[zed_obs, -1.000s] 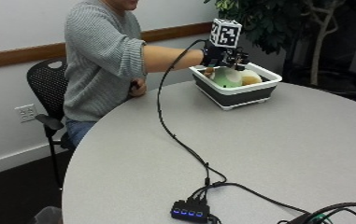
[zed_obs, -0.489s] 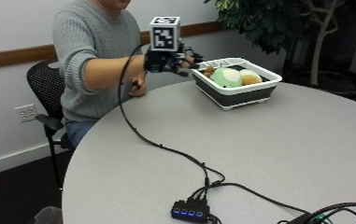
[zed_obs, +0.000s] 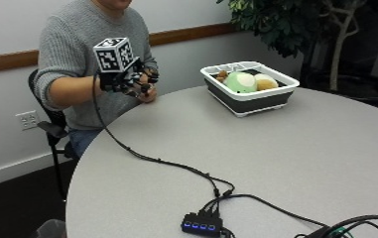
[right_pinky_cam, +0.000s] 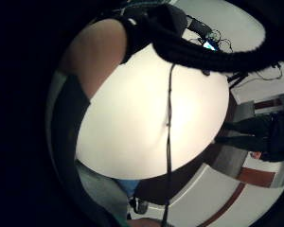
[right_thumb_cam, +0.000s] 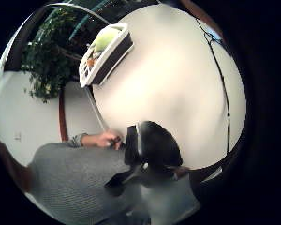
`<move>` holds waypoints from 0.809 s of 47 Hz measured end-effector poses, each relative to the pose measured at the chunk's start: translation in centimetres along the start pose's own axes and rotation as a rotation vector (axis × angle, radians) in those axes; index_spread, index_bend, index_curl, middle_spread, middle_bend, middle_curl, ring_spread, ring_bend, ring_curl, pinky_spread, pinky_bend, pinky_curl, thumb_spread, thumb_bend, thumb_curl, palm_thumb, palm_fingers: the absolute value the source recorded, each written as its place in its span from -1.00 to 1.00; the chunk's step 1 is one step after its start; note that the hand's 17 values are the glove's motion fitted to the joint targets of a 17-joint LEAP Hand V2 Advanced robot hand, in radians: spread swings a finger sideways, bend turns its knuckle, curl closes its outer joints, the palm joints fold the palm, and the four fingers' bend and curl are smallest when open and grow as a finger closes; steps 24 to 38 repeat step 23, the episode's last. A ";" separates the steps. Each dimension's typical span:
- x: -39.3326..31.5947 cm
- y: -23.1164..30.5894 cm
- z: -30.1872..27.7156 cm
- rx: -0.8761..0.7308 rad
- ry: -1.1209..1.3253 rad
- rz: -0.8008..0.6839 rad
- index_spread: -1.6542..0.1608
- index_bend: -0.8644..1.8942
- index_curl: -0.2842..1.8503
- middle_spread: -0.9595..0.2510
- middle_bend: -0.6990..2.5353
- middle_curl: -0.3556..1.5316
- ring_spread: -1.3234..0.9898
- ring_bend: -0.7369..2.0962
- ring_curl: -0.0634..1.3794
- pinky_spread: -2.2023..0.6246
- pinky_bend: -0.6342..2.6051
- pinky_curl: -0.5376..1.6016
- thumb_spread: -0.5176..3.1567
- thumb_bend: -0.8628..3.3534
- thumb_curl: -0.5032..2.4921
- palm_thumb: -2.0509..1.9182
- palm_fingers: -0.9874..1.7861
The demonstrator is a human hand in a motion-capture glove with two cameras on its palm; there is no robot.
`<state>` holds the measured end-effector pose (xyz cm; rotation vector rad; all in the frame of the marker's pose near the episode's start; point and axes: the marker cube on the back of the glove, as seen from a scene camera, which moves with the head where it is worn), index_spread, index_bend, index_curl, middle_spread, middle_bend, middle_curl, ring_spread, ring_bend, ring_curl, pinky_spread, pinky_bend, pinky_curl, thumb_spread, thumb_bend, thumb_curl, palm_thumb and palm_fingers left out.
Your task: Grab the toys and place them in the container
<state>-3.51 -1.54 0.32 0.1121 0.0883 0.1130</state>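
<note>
Pulled back from the container (zed_obs: 249,88), the gloved right hand (zed_obs: 130,82) now hangs above the near edge of the worktop (zed_obs: 261,163), well apart from the container and close to the person's chest, its fingers loosely curled and holding nothing. Toys (zed_obs: 240,81) (a green plush among them) lie inside the container, which sits on the worktop's far side, near a potted plant (zed_obs: 287,25).

Right hand (zed_obs: 130,79) pulled back from container (zed_obs: 249,89), now near chest, prob. empty
</note>
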 end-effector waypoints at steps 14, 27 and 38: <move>-1.5 4.2 4.2 -0.070 0.019 0.014 0.42 -0.25 -0.42 0.34 -0.49 -0.37 0.10 -0.36 -0.46 0.62 -0.11 -0.19 0.01 -0.60 -0.44 0.03 -0.40; -1.2 3.7 4.4 -0.079 -0.001 0.018 0.42 -0.26 -0.42 0.34 -0.49 -0.38 0.10 -0.36 -0.47 0.62 -0.12 -0.19 0.02 -0.60 -0.44 0.03 -0.39; -1.2 3.7 4.4 -0.079 -0.001 0.018 0.42 -0.26 -0.42 0.34 -0.49 -0.38 0.10 -0.36 -0.47 0.62 -0.12 -0.19 0.02 -0.60 -0.44 0.03 -0.39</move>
